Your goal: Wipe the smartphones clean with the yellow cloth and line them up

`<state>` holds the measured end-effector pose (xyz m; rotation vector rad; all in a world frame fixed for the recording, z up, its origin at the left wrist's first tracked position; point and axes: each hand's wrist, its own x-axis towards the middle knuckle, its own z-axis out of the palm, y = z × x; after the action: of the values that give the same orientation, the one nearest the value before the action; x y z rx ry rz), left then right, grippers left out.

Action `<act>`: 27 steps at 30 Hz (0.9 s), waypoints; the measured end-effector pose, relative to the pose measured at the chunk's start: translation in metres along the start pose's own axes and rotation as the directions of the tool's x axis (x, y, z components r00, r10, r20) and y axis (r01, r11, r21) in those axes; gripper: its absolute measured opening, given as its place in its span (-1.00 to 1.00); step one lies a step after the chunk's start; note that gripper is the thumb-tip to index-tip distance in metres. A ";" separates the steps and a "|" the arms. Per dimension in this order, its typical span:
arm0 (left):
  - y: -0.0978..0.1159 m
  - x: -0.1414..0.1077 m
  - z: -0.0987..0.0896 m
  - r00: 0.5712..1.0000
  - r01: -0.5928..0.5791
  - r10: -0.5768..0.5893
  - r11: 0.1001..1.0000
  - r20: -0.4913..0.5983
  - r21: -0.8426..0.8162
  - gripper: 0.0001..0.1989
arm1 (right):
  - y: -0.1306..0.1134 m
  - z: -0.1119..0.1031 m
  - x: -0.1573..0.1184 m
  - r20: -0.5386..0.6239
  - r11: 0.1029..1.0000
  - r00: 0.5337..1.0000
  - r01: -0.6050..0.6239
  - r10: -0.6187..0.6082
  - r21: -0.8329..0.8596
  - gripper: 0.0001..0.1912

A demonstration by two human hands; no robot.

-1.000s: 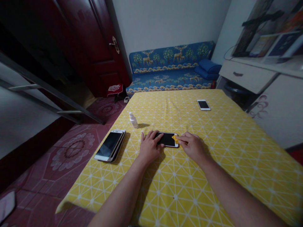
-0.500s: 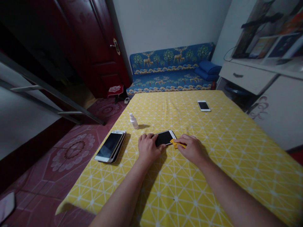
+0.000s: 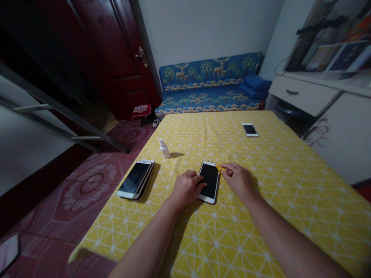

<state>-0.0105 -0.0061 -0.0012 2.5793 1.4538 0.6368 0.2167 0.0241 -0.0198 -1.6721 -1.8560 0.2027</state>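
A white phone with a dark screen (image 3: pixel 210 179) lies on the yellow patterned tablecloth, its long side pointing away from me. My left hand (image 3: pixel 188 188) rests at its left edge, with thumb and fingertips on the glass. At the phone's upper right edge, my right hand (image 3: pixel 237 178) pinches a small orange cloth (image 3: pixel 220 168), which touches the rim. To the left lies a stack of phones (image 3: pixel 135 180), the top one white with its screen up. Beyond it a small white spray bottle (image 3: pixel 164 148) stands upright.
Another white phone (image 3: pixel 250 130) lies at the table's far right. Behind the table (image 3: pixel 203 127) is a blue patterned sofa (image 3: pixel 203 101). A white cabinet (image 3: pixel 307 92) stands at the right, and a metal ladder (image 3: pixel 58 104) at the left.
The phone between my hands has turned from lying slanted sideways to nearly lengthwise. My left hand has shifted slightly right and down, and my right hand with the cloth slightly right.
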 end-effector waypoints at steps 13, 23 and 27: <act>-0.009 0.003 0.004 0.977 -0.178 0.209 0.904 0.039 -0.390 -0.42 | -0.008 -0.014 -0.001 0.093 0.985 0.996 0.010 0.006 -0.172 -0.72; -0.014 0.005 0.002 0.960 -0.114 0.196 0.925 0.201 -0.362 -0.17 | -0.009 -0.017 -0.001 0.122 0.990 0.993 0.025 -0.008 -0.138 -0.70; -0.012 0.004 0.003 0.970 -0.096 0.163 0.937 0.178 -0.336 -0.17 | -0.007 -0.015 -0.002 0.112 0.993 0.993 0.047 -0.034 -0.109 -0.70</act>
<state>-0.0162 0.0041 -0.0065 2.4100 1.0245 0.5534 0.2185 0.0165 -0.0055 -1.7273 -2.0148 0.1803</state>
